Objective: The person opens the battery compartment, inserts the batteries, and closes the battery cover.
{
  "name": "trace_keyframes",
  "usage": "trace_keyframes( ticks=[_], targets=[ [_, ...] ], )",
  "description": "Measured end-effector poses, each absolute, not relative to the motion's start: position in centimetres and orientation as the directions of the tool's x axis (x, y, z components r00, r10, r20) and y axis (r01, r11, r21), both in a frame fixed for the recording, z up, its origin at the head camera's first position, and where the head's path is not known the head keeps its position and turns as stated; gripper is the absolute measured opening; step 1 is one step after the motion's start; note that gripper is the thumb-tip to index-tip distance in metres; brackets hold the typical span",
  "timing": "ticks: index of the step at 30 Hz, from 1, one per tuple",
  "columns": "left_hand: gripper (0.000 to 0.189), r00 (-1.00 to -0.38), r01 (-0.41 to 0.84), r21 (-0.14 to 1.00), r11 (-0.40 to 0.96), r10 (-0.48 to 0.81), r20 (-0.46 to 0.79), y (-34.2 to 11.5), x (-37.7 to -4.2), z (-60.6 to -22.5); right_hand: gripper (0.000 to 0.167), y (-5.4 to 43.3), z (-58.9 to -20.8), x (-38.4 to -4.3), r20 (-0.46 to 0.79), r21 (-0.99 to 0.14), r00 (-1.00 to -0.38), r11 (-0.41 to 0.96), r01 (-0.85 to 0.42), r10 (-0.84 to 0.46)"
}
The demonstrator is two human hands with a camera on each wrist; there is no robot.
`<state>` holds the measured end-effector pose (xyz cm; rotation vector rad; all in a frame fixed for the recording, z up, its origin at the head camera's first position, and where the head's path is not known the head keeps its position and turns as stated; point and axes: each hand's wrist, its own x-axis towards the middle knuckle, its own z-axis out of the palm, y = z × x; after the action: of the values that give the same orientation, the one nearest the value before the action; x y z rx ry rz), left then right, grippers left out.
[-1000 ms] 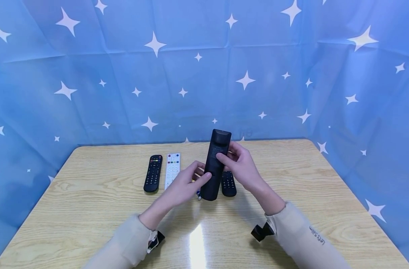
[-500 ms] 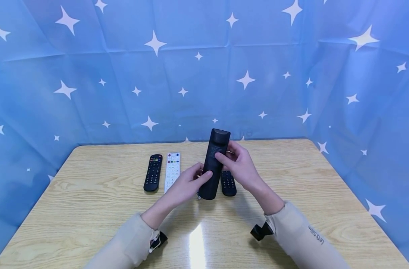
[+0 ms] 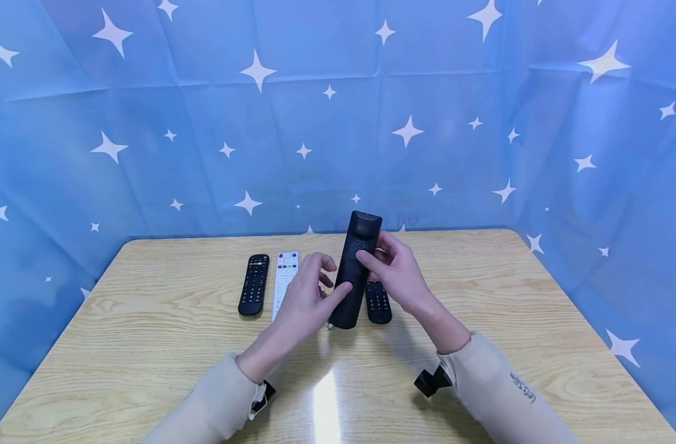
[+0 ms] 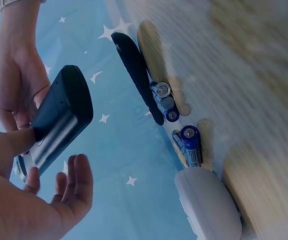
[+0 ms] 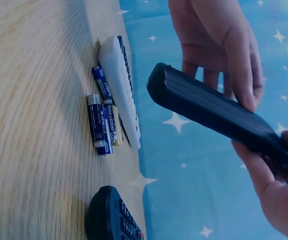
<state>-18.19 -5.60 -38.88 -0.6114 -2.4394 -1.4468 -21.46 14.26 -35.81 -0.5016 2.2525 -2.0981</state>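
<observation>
A black remote control point(image 3: 353, 271) is held above the table with its back towards the head camera. My right hand point(image 3: 398, 271) grips its upper half, thumb on the back and fingers around the far side. The left hand point(image 3: 307, 296) has its thumb touching the lower back of the remote. Its other fingers stand away from the remote, as the left wrist view shows around the left hand point(image 4: 44, 200). Below, on the table, lie several blue batteries point(image 5: 98, 120), mostly hidden from the head camera by the remote and left hand.
On the wooden table point(image 3: 149, 357) a black remote point(image 3: 254, 285) and a white remote point(image 3: 284, 280) lie to the left. Another black remote point(image 3: 378, 303) lies just right of the held one. A star-patterned blue curtain point(image 3: 338, 123) hangs behind the table.
The left hand's fingers have lifted away from the remote's edge while its thumb stays on the back. The right hand and the remote have hardly moved.
</observation>
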Motion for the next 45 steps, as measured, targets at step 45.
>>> trace_keyframes(
  ticks=[45],
  targets=[
    [0.024, -0.771, 0.633, 0.629, 0.452, 0.44, 0.46, -5.3, -18.1, -38.7, 0.036, 14.6, -36.8, -22.0, 0.172, -0.964, -0.953, 0.155, -0.214, -0.249]
  ],
)
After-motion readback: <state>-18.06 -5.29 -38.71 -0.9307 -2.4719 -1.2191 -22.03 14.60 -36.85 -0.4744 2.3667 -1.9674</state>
